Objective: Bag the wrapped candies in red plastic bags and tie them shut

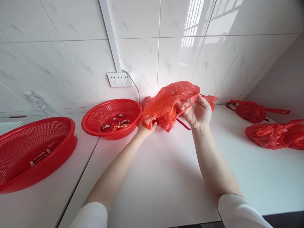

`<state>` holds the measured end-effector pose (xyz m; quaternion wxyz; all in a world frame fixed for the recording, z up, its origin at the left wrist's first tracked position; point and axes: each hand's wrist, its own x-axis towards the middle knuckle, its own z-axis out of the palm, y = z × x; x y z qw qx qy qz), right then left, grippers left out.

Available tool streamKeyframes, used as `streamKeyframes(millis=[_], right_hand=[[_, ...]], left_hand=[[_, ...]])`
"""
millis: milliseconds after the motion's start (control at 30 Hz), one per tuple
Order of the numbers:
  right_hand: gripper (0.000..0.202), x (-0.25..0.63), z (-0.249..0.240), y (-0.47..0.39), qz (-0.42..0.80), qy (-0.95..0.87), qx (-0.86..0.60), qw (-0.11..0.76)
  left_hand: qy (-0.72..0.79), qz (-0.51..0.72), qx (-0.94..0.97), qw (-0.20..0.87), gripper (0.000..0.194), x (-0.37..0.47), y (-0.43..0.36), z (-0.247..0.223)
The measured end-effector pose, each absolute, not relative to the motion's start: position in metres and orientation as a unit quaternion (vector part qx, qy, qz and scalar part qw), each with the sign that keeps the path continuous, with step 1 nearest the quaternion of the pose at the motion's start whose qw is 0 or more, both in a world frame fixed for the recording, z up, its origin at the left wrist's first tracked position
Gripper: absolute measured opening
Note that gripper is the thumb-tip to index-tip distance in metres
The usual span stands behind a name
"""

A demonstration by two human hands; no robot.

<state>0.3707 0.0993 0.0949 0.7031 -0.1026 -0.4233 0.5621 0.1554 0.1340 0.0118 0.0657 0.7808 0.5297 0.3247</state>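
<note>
A thin red plastic bag [169, 98] is held up off the white countertop, crumpled and puffed at the top. My left hand [146, 129] grips its lower left side, with most of the fingers hidden in the plastic. On the other side, my right hand [199, 113] has its palm turned partly up and its fingers closed on the bag's edge near a twisted strip. What is inside the bag, if anything, cannot be seen. Just left of my left hand sits a red perforated basket [114, 136] with several small red wrapped packets [121, 126] at its bottom.
A larger red basket [67, 147] with a few packets stands at the left, near a clear plastic bottle [40, 103]. At right lie a red pouch with straps [251, 111] and another red plastic bag [273, 134]. A power strip [119, 79] is on the tiled wall.
</note>
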Motion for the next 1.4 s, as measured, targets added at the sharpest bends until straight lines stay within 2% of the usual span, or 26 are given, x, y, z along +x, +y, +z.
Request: streamKeyframes(millis=[100, 133, 200, 233, 333, 433, 567, 633, 733, 867, 933, 967, 1033, 1133, 1267, 1333, 1367, 1400], right_hand=[[0.01, 0.36, 0.105, 0.084, 0.576, -0.448, -0.131, 0.671], [0.01, 0.358, 0.108, 0.08, 0.584, -0.453, -0.16, 0.654], [0.01, 0.356, 0.111, 0.073, 0.605, -0.452, -0.226, 0.616], [0.011, 0.354, 0.113, 0.069, 0.617, -0.445, -0.252, 0.598], [0.011, 0.35, 0.12, 0.057, 0.662, -0.419, -0.267, 0.562], [0.011, 0.344, 0.125, 0.043, 0.71, -0.393, -0.244, 0.532], [0.011, 0.336, 0.123, 0.029, 0.775, -0.396, -0.247, 0.425], [0.013, 0.331, 0.12, 0.023, 0.777, -0.412, -0.251, 0.405], [0.023, 0.324, 0.117, 0.022, 0.678, -0.456, -0.252, 0.519], [0.038, 0.325, 0.113, 0.037, 0.467, -0.482, -0.256, 0.696], [0.032, 0.33, 0.111, 0.043, 0.41, -0.492, -0.266, 0.721], [0.028, 0.333, 0.111, 0.044, 0.402, -0.52, -0.268, 0.705], [0.026, 0.335, 0.111, 0.04, 0.433, -0.623, -0.257, 0.598], [0.029, 0.328, 0.107, 0.031, 0.478, -0.764, -0.235, 0.363], [0.022, 0.309, 0.078, 0.037, 0.369, -0.863, -0.333, 0.089], [0.01, 0.3, 0.061, 0.045, 0.328, -0.864, -0.381, 0.015], [0.02, 0.297, 0.055, 0.049, 0.317, -0.859, -0.401, 0.009], [0.042, 0.295, 0.05, 0.052, 0.305, -0.854, -0.421, 0.016]], left_hand=[[0.508, 0.363, 0.779, 0.059, 0.007, 0.133, 0.102, 0.026], [0.481, 0.391, 0.783, 0.052, 0.007, 0.127, 0.089, 0.033], [0.413, 0.454, 0.789, 0.007, 0.024, 0.119, 0.061, 0.048], [0.388, 0.48, 0.787, -0.032, 0.027, 0.116, 0.048, 0.055], [0.349, 0.474, 0.797, -0.136, 0.018, 0.116, 0.018, 0.067], [0.4, 0.427, 0.792, -0.176, 0.032, 0.121, 0.007, 0.06], [0.522, 0.458, 0.691, -0.2, 0.052, 0.127, 0.012, 0.047], [0.529, 0.451, 0.691, -0.196, 0.043, 0.126, 0.015, 0.048], [0.456, 0.435, 0.761, -0.157, 0.004, 0.119, 0.017, 0.055], [0.332, 0.346, 0.867, -0.137, 0.022, 0.105, 0.011, 0.059], [0.322, 0.277, 0.891, -0.162, 0.025, 0.1, 0.007, 0.059], [0.326, 0.246, 0.896, -0.175, 0.026, 0.1, 0.005, 0.059], [0.328, 0.198, 0.905, -0.187, 0.029, 0.1, 0.001, 0.061], [0.315, 0.176, 0.916, -0.176, 0.033, 0.105, -0.007, 0.068], [0.284, 0.175, 0.931, -0.15, 0.031, 0.11, -0.027, 0.072], [0.279, 0.158, 0.941, -0.112, 0.027, 0.11, -0.039, 0.071], [0.285, 0.146, 0.944, -0.082, 0.024, 0.109, -0.044, 0.071], [0.302, 0.13, 0.943, -0.047, 0.02, 0.108, -0.048, 0.071]])
